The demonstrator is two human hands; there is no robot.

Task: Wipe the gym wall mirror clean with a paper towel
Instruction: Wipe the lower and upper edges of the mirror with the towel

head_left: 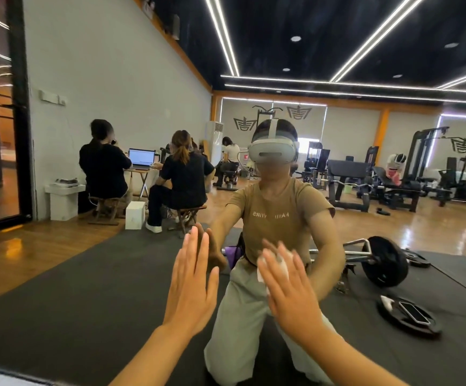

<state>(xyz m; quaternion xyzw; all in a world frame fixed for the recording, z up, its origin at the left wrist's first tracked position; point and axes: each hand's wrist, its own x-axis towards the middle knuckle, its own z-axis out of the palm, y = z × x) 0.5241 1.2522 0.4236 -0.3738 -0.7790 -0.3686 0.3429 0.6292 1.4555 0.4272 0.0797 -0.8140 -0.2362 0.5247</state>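
Observation:
The wall mirror fills nearly the whole head view and reflects the gym and me kneeling before it. My left hand lies flat against the glass with straight fingers, meeting its own reflection. My right hand presses a crumpled white paper towel onto the mirror at lower centre, fingers spread over it. Most of the towel is hidden behind the hand.
The mirror's dark frame runs down the left side, and its bottom edge shows at lower left. Reflected behind me are a barbell with plates, a phone on a weight plate, gym machines, and seated people at a laptop.

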